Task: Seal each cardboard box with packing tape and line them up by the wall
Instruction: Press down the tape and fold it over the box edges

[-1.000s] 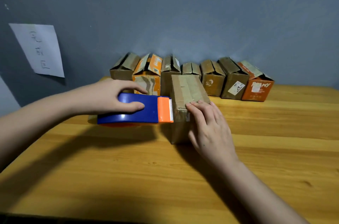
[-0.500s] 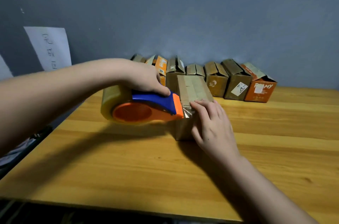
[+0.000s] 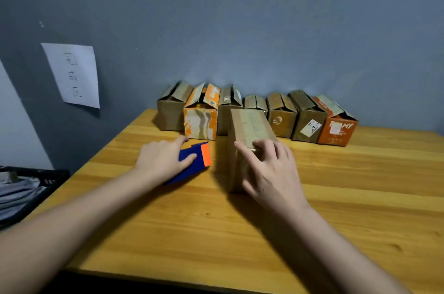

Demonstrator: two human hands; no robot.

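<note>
A taped brown cardboard box (image 3: 247, 125) stands on the wooden table (image 3: 336, 197), in front of the row by the wall. My right hand (image 3: 271, 173) lies over its near top edge and front face, fingers spread and pressing on the tape. Left of the box, the blue and orange tape dispenser (image 3: 199, 159) lies low on the table, and my left hand (image 3: 163, 159) holds it with the thumb across its blue side. Along the grey wall stand several boxes (image 3: 281, 115) with their top flaps loose, an orange one (image 3: 200, 120) among them.
A white paper sheet (image 3: 74, 74) with handwriting hangs on the wall at the left. A dark crate (image 3: 31, 188) with cloth inside sits beside the table's left edge. An orange printed box (image 3: 336, 127) ends the row on the right.
My left hand has pulled the dispenser away from the box and lowered it to the table at the left. My right hand stayed on the box's near edge.
</note>
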